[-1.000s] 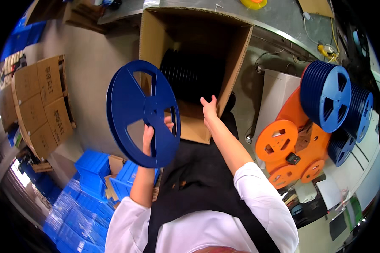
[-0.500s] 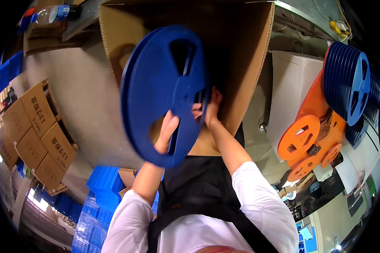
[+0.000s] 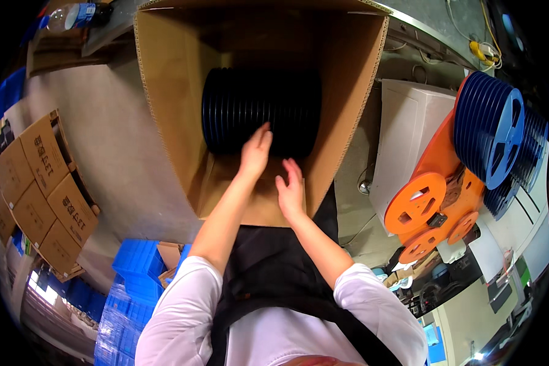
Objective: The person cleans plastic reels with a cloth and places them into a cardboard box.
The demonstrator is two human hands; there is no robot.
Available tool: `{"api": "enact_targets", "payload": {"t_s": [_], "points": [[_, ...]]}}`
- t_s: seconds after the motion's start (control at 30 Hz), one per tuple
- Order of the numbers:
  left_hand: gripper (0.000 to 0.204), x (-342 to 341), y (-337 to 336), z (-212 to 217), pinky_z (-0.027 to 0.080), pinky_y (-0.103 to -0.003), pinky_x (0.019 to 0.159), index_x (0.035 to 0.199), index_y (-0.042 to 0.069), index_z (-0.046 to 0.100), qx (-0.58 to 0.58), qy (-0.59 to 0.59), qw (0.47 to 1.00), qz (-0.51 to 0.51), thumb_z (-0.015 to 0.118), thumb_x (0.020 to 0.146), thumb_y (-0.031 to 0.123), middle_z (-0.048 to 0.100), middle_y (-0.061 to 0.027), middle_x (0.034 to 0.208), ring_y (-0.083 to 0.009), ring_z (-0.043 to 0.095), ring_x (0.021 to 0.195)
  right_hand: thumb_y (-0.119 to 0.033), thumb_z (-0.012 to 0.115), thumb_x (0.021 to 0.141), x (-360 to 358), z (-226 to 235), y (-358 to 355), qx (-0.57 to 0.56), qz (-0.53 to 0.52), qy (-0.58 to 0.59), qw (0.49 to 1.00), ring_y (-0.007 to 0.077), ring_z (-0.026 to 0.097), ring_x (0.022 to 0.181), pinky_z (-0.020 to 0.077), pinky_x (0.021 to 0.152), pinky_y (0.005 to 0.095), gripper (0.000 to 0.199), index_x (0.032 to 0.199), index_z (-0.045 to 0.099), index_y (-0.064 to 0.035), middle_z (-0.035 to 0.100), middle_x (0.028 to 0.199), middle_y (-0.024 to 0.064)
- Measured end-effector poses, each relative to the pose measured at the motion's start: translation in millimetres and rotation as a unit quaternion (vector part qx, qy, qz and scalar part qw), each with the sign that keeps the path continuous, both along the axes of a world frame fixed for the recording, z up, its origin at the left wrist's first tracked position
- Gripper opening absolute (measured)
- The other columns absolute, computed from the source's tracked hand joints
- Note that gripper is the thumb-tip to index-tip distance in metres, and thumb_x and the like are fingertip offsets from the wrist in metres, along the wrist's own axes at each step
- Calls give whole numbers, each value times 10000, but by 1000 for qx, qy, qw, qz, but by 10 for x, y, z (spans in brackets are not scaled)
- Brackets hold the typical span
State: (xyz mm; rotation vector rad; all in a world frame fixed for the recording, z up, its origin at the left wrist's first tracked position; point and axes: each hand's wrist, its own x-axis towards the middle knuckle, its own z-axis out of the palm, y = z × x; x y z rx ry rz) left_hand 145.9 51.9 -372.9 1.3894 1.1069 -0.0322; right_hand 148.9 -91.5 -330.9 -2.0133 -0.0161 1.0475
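Head view shows the left hand (image 3: 255,154), fingers loosely apart, by the dark reels (image 3: 250,108) rowed inside the carton (image 3: 169,85), contact unclear, and the right hand (image 3: 291,191) spread nearby, empty, in what looks like loading, the next move probably calling for evening the reels.

Left hand (image 3: 255,152) foremost, right hand (image 3: 291,189) spread

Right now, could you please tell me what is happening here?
A person has an empty left hand over the near side of a row of dark reels inside an open cardboard box; whether it touches them is unclear. The right hand is open, empty, nearer the body. Blue reels sit to the right.
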Motion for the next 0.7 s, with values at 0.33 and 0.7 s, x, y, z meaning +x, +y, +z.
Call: {"api": "enact_targets", "payload": {"t_s": [0.33, 0.7], "points": [[674, -324, 620, -478, 47, -507, 1126, 1487, 171, 92, 337, 299, 848, -279, 432, 949, 394, -34, -169, 1536, -368, -43, 1410, -297, 560, 887, 858, -968, 597, -188, 129, -271, 935, 389, 54, 1403, 119, 1127, 482, 781, 1457, 107, -13, 45, 1519, 222], [617, -1013, 183, 333, 164, -449, 1122, 1429, 77, 283, 348, 198, 872, -281, 549, 888, 209, 184, -241, 1485, -409, 177, 1370, -152, 661, 755, 873, 961, -117, 153, 241, -248, 926, 372, 224, 1374, 245, 1106, 432, 735, 1402, 330, -46, 253, 1479, 189]]}}
